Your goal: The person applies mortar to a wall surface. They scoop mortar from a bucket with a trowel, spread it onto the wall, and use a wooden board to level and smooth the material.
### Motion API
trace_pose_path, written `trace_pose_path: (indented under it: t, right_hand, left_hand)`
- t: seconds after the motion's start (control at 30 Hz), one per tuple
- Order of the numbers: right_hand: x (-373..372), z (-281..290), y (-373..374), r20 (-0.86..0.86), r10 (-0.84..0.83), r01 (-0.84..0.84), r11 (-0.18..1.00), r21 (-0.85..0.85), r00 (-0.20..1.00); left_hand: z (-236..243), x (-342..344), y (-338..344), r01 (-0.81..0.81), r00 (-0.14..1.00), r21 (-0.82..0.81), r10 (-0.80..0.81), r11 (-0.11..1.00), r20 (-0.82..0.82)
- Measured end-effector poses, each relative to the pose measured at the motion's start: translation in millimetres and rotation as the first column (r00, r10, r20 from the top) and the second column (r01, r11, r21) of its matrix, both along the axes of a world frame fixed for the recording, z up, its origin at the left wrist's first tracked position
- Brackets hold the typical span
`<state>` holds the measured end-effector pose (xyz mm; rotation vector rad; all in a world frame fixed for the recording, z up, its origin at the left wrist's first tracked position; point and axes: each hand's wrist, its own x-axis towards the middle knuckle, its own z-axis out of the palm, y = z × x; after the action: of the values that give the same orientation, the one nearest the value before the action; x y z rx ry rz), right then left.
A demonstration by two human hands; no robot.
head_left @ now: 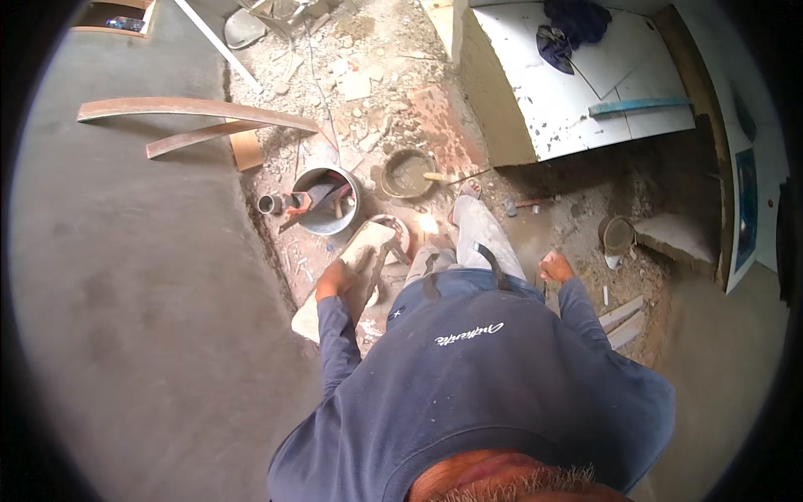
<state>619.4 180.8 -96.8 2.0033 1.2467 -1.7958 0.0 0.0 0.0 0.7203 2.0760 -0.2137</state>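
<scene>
Overhead view of your worksite. The floor (393,92) ahead of you is bare rubble-strewn earth; at your left runs a smooth grey screed (125,293), and at upper right stands a white slab (569,100) with a dark cloth (569,25) lying on it.

Counted items: two curved wooden strips (192,109) lying on the screed; one metal bucket (328,201) holding tools, with a short pipe piece (269,203) just beside it; one round pan (407,173) of wet mortar with a trowel handle resting on its rim; one smaller pot (617,234) at the right, well apart from the others; one hammer (523,203) on the ground near your foot.

Your left hand (336,280) is closed around the float (347,276), a long pale board held tilted, between the bucket and your knee. Your right hand (556,268) is curled shut beside your right leg; whether it holds anything cannot be told.
</scene>
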Motion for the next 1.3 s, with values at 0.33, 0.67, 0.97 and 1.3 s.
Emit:
trace_pose_path:
  t: [0.33, 0.67, 0.97, 1.3]
  right_hand:
    - [-25.3, 3.5, 70.6, -0.103, 0.273, -0.284, 0.953, -0.102, 0.956]
    - [-127.6, 14.3, 115.5, -0.194, 0.367, -0.392, 0.913, -0.114, 0.91]
    - [-189.6, -67.3, 209.3, -0.235, 0.844, -0.868, 0.496, 0.001, 0.482]
    - [-515.5, 52.4, 405.8, -0.092, -0.227, 0.244, 0.9, 0.36, 0.97]
  left_hand:
    - [110.1, -43.0, 140.2, -0.365, 0.931, 0.2, 0.356, 0.909, 0.079]
    - [151.9, -141.8, 270.1, -0.368, 0.928, 0.305, 0.366, 0.878, 0.066]
    - [88.3, -311.4, 470.5, 0.169, 0.982, 0.159, -0.181, 0.973, 0.062]
    - [49.8, -439.0, 760.7, 0.815, 0.518, 0.382, -0.843, 0.435, -0.144]
